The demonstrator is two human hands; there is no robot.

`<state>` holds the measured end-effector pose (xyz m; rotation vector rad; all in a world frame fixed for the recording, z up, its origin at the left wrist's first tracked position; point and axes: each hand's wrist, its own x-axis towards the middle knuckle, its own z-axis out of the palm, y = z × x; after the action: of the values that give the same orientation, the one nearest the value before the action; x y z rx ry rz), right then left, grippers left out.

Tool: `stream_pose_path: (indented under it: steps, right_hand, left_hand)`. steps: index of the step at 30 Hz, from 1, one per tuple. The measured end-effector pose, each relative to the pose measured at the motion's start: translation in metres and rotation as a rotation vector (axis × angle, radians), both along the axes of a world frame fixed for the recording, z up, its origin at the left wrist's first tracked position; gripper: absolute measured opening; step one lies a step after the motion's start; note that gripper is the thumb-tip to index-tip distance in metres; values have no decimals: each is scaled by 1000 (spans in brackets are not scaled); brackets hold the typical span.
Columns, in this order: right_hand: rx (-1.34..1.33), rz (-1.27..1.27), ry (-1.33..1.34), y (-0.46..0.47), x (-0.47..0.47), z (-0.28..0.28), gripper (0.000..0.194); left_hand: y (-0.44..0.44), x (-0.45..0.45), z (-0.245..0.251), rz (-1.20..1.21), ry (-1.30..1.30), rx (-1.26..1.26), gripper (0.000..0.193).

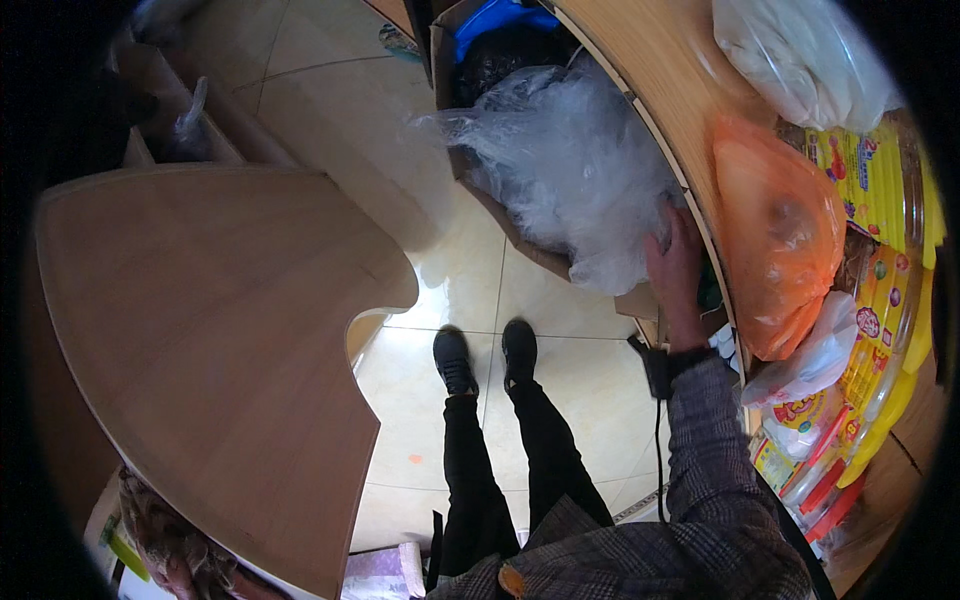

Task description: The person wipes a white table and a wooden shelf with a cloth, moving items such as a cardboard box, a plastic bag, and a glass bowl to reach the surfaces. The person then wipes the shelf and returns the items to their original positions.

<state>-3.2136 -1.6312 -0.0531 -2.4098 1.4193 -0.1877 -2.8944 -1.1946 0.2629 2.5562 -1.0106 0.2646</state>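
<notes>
My right hand (675,259) reaches down beneath the edge of a wooden counter (675,75) and touches a heap of clear plastic bags (577,172). Whether the fingers grip the plastic cannot be told, as the fingertips are partly hidden. The heap fills a cardboard box (540,259) on the tiled floor, with a black plastic bag (510,56) and a blue item (499,19) at its far end. My left hand is out of view.
At left stands a wooden tabletop (210,322) with a curved cutout. An orange plastic bag (780,240), a white plastic bag (810,60) and yellow snack packages (862,172) lie on the counter. A black cable (659,450) hangs beside my right forearm.
</notes>
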Motion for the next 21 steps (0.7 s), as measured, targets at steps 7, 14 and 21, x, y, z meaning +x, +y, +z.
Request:
stream_pose_path:
  steps: [7,14,21]
  right_hand:
    - [57,500,138,65,69,-30,61]
    - [-19,440,539,-3,113,-107,49]
    - [61,-59,149,-111,81,-90,37]
  left_hand:
    - [10,-2,-8,13,16,-5,54]
    - [7,-17,-22,47,37,-5,51]
    - [2,-17,-28,69,61,-7,49]
